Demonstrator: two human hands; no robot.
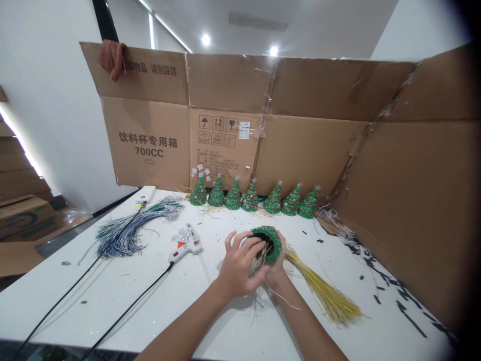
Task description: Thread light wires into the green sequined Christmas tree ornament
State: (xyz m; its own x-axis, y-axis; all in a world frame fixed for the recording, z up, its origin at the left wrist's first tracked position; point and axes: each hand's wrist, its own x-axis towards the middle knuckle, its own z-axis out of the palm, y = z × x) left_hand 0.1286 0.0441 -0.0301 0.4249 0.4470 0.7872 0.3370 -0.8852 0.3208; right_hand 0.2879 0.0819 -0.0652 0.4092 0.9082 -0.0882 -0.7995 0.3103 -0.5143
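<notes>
A small green tree (277,242) is tipped on its side in both hands, its dark hollow base turned toward me. Around its right side my right hand (278,263) is wrapped. My left hand (240,263) lies over the left edge of the base, its fingertips at the opening and some of them inside. Pale strings and thin strands hang out of the hollow below the fingers. Several finished-looking green trees with star tops (250,196) stand in a row behind, before the cardboard.
A white glue gun (186,245) with a black cable lies left of my hands. Farther left is a bundle of blue and green wires (126,235). Yellow strands (325,288) lie to the right, and black scraps (411,321) run along the right edge. Tall cardboard (315,145) encloses the back.
</notes>
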